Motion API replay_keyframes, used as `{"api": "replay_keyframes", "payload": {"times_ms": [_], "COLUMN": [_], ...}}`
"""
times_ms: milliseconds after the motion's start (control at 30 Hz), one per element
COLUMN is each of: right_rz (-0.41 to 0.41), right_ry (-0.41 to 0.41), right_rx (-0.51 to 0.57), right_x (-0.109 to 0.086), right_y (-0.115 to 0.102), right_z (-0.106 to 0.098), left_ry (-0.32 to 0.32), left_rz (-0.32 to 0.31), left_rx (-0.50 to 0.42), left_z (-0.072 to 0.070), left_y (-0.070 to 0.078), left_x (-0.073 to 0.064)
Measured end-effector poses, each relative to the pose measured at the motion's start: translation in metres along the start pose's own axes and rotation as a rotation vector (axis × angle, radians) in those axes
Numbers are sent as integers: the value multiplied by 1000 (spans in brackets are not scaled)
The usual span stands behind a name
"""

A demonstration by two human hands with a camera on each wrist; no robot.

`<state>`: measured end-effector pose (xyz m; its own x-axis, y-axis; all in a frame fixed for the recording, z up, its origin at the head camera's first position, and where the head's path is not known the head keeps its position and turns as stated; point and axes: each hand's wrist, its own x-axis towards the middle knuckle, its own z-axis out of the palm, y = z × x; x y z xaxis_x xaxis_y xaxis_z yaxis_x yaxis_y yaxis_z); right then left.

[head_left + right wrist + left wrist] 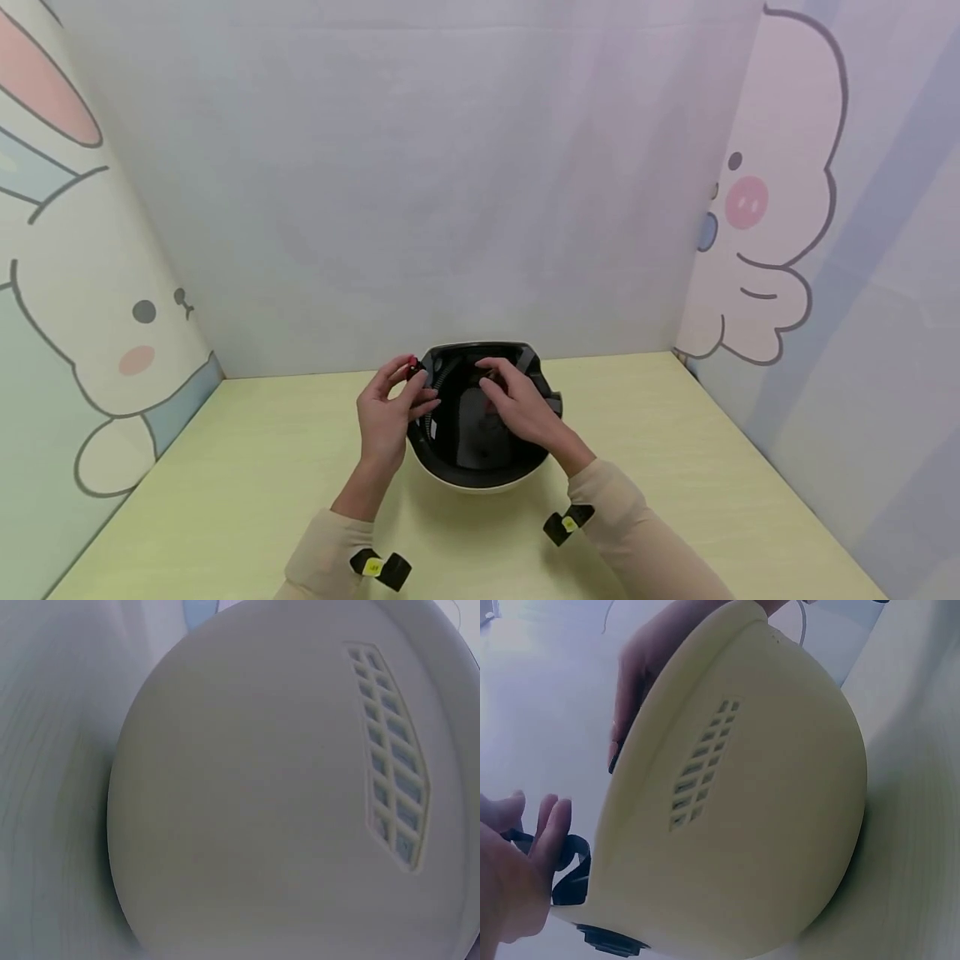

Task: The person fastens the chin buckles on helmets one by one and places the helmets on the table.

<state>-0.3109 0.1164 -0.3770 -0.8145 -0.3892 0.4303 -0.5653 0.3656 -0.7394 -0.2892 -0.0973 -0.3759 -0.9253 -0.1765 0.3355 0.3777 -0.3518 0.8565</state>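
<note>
A cream helmet stands upside down on the table, its black interior facing up. At its left rim my left hand pinches a small black and red buckle between thumb and fingers. A black strap runs from the rim to that hand in the left wrist view. My right hand reaches over the right side of the opening, thumb and forefinger bent close together. I cannot tell what lies between its fingertips. The right wrist view shows only the helmet's vented shell.
The pale yellow table spreads around the helmet. Behind it hangs a plain light curtain, with cartoon-printed panels at the left and right. A black clip sticks out low on the shell.
</note>
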Motion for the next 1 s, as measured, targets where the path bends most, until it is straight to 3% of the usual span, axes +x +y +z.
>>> {"api": "replay_keyframes", "payload": {"times_ms": [100, 367, 600, 833, 1000], "right_rz": [10, 3, 10, -24, -15], "right_ry": [-6, 10, -4, -13, -11], "right_rx": [58, 116, 147, 159, 175], "right_x": [1, 1, -1, -8, -6], "right_y": [1, 1, -4, -38, -25], "right_z": [-1, -1, -2, -9, -4], "left_ry": [-26, -76, -100, -101, -122], "left_rz": [-15, -80, -64, -79, -89], "left_rx": [5, 179, 263, 281, 314], "left_z": [2, 7, 10, 14, 16], "left_y": [1, 2, 1, 1, 1], "left_x": [-1, -2, -4, -6, -7]}}
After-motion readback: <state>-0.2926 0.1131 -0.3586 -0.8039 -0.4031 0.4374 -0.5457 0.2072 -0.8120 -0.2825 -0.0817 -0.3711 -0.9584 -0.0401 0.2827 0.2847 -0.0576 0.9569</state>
